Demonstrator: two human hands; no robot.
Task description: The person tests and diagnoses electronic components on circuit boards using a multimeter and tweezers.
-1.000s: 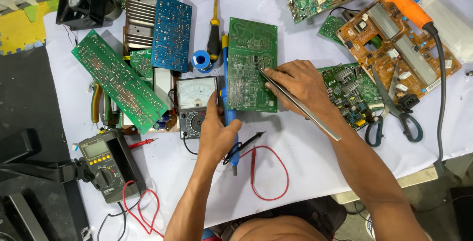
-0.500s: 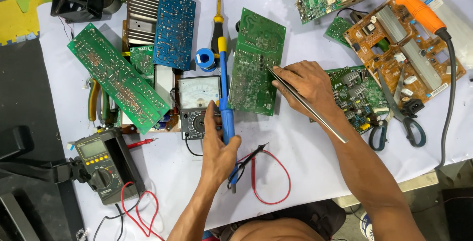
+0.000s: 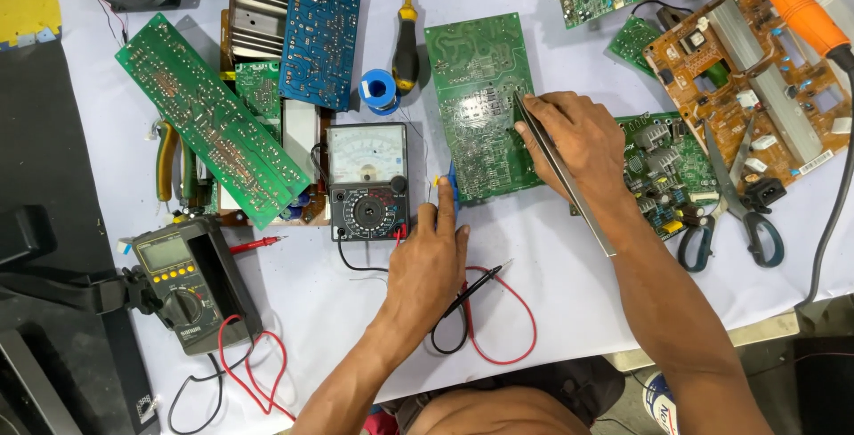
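While tweezers (image 3: 562,177) touch green board (image 3: 485,106), left hand (image 3: 431,261) flat

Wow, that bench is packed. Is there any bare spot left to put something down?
Yes: bare white sheet between the right forearm and the red lead loop; another patch between the analog meter and yellow multimeter. The top and right, with boards and scissors, are crowded.

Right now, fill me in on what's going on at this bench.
A person is working on a green circuit board lying solder side up on a white-covered table. The right hand holds metal tweezers with the tips at the board. The left hand grips a blue-handled tool at the board's lower left edge, mostly hidden. An analog multimeter sits just left of it, with red and black leads looped near the wrist.
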